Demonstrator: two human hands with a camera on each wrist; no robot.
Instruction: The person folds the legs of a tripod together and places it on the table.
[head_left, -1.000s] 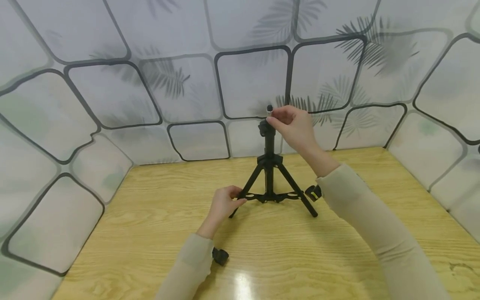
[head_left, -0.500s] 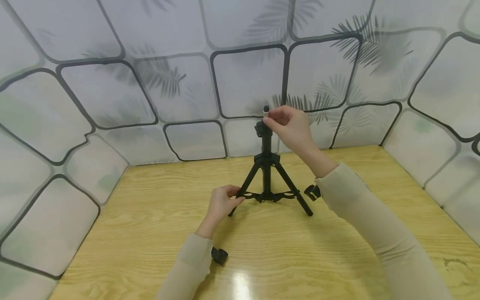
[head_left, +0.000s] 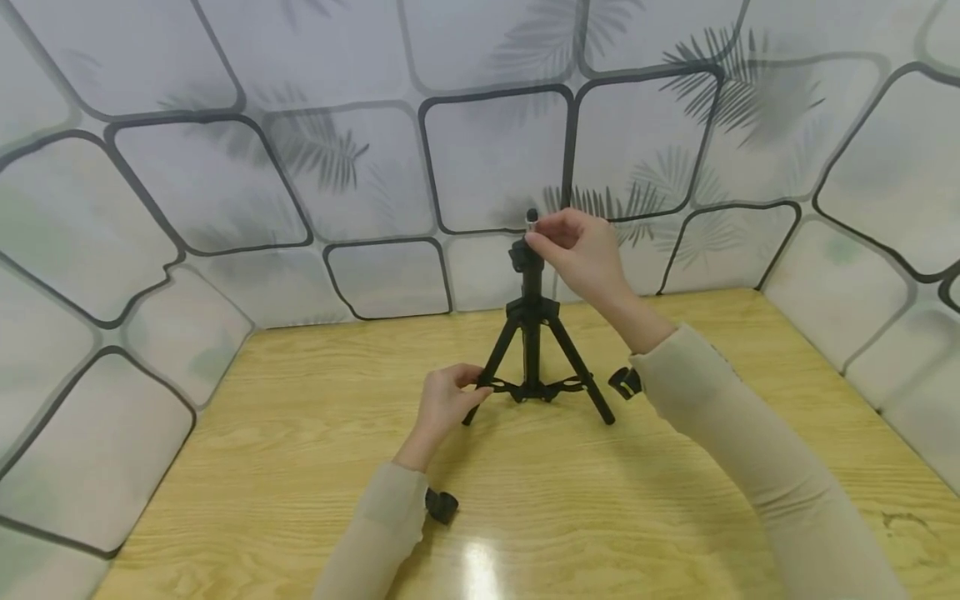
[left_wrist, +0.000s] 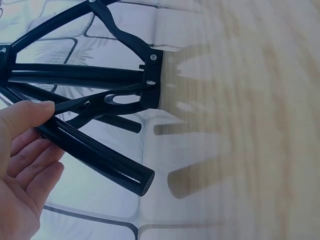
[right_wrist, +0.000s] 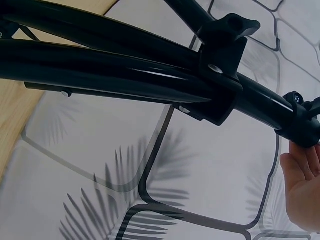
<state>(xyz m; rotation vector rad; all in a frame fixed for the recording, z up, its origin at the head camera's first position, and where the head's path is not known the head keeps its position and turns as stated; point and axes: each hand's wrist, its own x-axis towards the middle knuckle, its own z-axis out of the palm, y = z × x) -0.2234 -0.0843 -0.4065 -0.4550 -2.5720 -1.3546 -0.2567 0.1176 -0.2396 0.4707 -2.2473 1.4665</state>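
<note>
A small black tripod [head_left: 532, 350] stands upright on the wooden table with its legs spread. My left hand [head_left: 444, 400] holds its left leg low down, thumb and fingers on either side where the folding brace joins. In the left wrist view that leg's round foot [left_wrist: 145, 182] shows below my fingers, next to its reflection in the tabletop. At the top, my right hand [head_left: 588, 254] pinches the short post below its black tip [head_left: 532, 215]. The right wrist view shows the leg collar with its knob [right_wrist: 232, 25]; the fingertips reach the upper clamp [right_wrist: 300, 125].
The table [head_left: 315, 467] has a pale wood-grain top. Behind and at both sides hangs a patterned fabric backdrop [head_left: 495, 167], close behind the tripod. A black device [head_left: 441, 506] sits at my left wrist and another black device [head_left: 625, 383] at my right.
The tripod's feet have drawn closer together, the right foot moving left and the left foot slightly right. Both hands keep their holds. The whole head view has shifted slightly.
</note>
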